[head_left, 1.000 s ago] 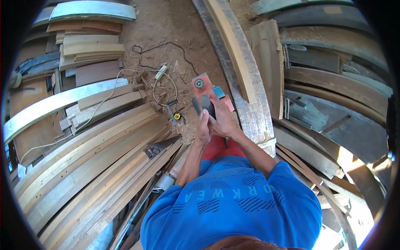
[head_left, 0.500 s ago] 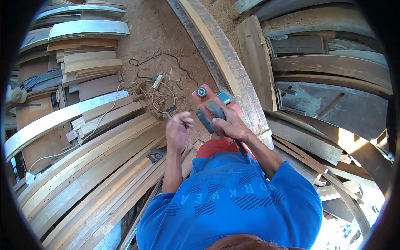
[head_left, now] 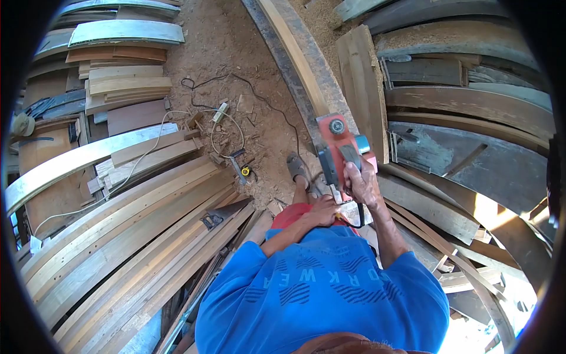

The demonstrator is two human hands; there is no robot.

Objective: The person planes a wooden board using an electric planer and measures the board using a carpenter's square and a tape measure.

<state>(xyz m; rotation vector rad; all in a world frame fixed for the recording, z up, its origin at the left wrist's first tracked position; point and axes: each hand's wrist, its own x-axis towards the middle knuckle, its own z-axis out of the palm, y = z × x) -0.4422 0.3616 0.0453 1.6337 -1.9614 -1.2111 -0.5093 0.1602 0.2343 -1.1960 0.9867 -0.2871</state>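
Overhead, the right hand [head_left: 361, 182] is clamped on the handle of a red electric planer [head_left: 337, 147], its long axis running along the pale plank [head_left: 295, 56]. Left hand [head_left: 324, 210] rests loosely curled on the thigh.

A red electric planer [head_left: 337, 148] with a black handle is seen gripped from above, set on the near end of a long wooden beam [head_left: 298, 59].
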